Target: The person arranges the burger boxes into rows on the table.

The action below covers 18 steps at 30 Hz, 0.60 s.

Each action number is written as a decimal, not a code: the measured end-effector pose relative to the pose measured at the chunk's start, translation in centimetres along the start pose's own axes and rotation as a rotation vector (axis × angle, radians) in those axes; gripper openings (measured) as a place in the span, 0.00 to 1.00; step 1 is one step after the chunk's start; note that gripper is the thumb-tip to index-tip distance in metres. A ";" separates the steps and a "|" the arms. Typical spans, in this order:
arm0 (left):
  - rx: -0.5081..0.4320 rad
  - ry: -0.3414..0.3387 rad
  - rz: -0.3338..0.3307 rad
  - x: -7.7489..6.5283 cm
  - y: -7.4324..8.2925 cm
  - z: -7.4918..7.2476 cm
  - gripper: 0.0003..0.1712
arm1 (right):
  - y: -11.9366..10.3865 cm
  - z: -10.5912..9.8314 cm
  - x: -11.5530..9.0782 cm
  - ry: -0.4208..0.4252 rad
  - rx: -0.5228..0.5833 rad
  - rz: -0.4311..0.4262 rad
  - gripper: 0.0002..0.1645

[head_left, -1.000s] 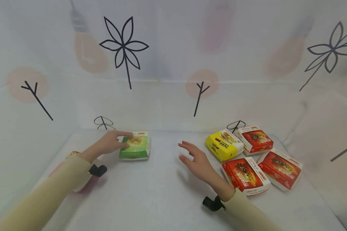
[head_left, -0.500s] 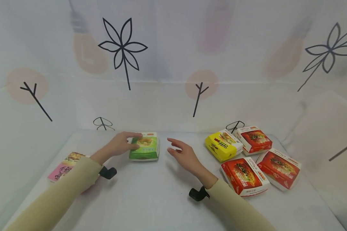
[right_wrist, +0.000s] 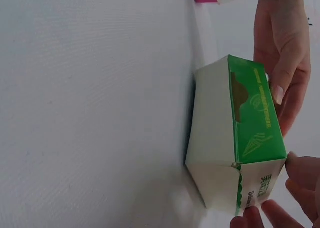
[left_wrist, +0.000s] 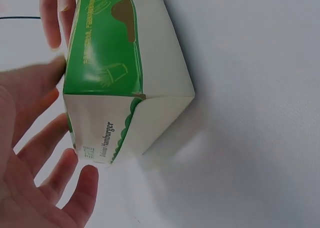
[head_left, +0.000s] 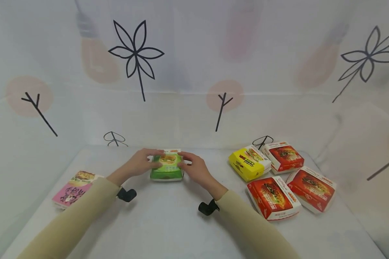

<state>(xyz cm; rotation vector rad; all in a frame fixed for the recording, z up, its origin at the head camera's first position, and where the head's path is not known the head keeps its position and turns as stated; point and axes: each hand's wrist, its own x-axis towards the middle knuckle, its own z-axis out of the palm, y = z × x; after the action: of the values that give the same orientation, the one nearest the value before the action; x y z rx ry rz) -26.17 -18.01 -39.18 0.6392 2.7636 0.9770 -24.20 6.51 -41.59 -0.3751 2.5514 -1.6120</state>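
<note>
A green and white burger box (head_left: 166, 173) lies flat at the back of the white table, with its green front side facing the person. My left hand (head_left: 135, 164) touches its left part, thumb and index finger reaching over the top. From the other side my right hand (head_left: 198, 169) reaches to its right edge, fingertips on the top. The left wrist view shows the thumb at the upper edge of the burger box (left_wrist: 102, 48) and loosely spread fingers along its end. In the right wrist view, fingertips meet the near end of the burger box (right_wrist: 215, 118).
A pink burger box (head_left: 72, 190) lies at the left, partly behind the left sleeve. On the right are a yellow burger box (head_left: 249, 163) and red burger boxes (head_left: 273, 198), (head_left: 312, 189), (head_left: 283, 157), grouped close together. A patterned white cloth (head_left: 181, 118) hangs behind the table.
The green burger box has slid to the right with my left hand on it. My right hand has moved left from beside the yellow box to the green one.
</note>
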 end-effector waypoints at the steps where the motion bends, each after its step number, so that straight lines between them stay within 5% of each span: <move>1: -0.001 -0.003 0.006 0.0 0.0 0.0 0.28 | 0.0 0.1 0.0 0.006 -0.004 0.001 0.27; 8: -0.003 -0.023 0.021 -0.1 -0.5 0.4 0.34 | 0.2 0.0 0.2 -0.008 -0.028 -0.005 0.33; 18: 0.010 0.019 0.029 -0.8 -0.6 0.9 0.34 | 0.8 -1.1 1.3 -0.241 -0.022 -0.088 0.41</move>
<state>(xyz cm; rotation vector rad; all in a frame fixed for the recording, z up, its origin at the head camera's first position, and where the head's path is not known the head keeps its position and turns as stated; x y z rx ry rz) -25.44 -18.31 -40.26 0.6768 2.7853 0.9812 -25.85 7.48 -41.74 -0.6502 2.4040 -1.4656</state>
